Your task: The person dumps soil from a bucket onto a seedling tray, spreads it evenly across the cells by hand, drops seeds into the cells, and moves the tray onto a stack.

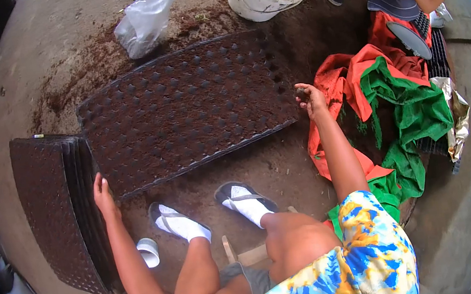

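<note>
I've L hand (102,193) open, 8 o'clock of blk rectangular soil-filled plastic tray (183,109); R hand (311,100) half-curled, 3 o'clock, can't tell if gripping.

One bucket (249,1), one cup (150,254), two socks (179,223), and seemingly at least five black trays (182,103).

Soft, even daylight; faint shadows, heavy fisheye curve and black, darkened corners.

No text, label, brand, number or sign can be read anywhere in the view. A small pale tag (38,136) sits at the top edge of the stacked trays (54,212) on the left, too small to make out any writing.
</note>
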Demonstrator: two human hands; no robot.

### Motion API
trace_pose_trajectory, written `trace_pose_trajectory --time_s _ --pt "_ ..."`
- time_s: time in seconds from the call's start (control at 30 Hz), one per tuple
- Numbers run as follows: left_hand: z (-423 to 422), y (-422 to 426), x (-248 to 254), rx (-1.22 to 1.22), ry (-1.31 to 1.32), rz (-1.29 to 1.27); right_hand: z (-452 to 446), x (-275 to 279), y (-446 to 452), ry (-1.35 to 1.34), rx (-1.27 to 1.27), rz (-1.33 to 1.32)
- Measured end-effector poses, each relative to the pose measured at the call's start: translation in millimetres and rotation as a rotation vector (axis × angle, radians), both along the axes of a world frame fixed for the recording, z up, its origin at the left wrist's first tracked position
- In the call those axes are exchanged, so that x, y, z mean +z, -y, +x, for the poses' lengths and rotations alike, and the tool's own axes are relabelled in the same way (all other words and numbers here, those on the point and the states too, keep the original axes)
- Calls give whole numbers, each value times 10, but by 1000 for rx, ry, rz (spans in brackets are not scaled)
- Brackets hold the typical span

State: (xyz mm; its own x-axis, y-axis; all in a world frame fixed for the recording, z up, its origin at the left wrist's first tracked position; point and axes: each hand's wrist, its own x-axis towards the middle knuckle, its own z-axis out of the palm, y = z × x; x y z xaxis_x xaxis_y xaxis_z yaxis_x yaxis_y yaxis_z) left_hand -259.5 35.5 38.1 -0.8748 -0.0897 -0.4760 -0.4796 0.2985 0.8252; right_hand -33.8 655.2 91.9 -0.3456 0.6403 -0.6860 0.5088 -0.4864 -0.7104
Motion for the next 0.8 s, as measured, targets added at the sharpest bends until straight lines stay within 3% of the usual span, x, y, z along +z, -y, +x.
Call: trace_pose_trajectory --time_s 0.1,0.2,0.57,0.8 --pt "-233 -235 119 62 4 3 -228 -191 -24 200 58 83" --pt "-352 -231 54 58 17 -35 -332 -208 17 315 351 282" --pt "-82 -243 274 149 -223 -59 -292 -33 14 22 341 411" --pt "-120 -40 126 54 -44 -152 -283 -80 133 124 288 250"
